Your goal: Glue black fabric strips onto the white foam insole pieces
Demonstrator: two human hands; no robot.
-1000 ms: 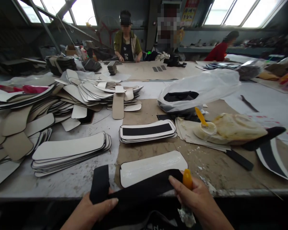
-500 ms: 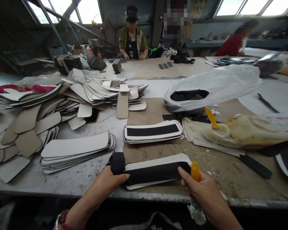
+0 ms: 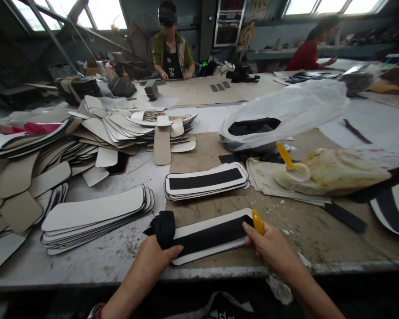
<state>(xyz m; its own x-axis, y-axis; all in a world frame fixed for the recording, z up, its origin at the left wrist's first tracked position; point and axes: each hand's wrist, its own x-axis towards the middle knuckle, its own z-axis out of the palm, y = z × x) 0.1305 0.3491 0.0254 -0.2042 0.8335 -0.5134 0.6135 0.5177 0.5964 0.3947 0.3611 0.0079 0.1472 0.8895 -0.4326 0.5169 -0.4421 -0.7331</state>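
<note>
My left hand is closed on a bunched black fabric strip, its thumb at the left end of a white panel. The flat part of the strip lies along the panel's middle. At the panel's right end, my right hand pinches strip and panel, and also holds a yellow-handled brush whose glue-crusted end hangs below the hand. Just beyond lies a stack of white panels, the top one bearing a black strip. Plain white panels are stacked to the left.
Loose panels are heaped at the left. A clear plastic bag holds black material. At the right, a glue container has a yellow spatula in it. Across the table stands one person; another is at far right.
The view has shifted slightly right. The strip bunch at my left hand looks larger and looser. My right hand and the panel's right end sit a little higher, with the brush tilted differently.
</note>
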